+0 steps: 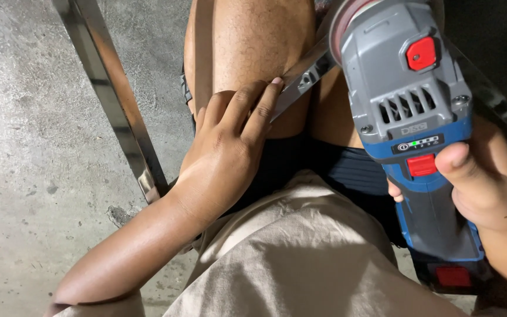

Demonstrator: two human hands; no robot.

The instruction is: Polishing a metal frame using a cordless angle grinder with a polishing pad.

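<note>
concrete floor [24, 117]; right hand [488, 182] grips grinder [409, 111].

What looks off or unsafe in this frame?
The metal bar being worked rests across a bare knee, steadied only by the left hand, with no clamp or bench in view. The right hand holds the blue-grey angle grinder with its head at the bar, close to bare skin. No gloves. Nothing looks broken.
</note>
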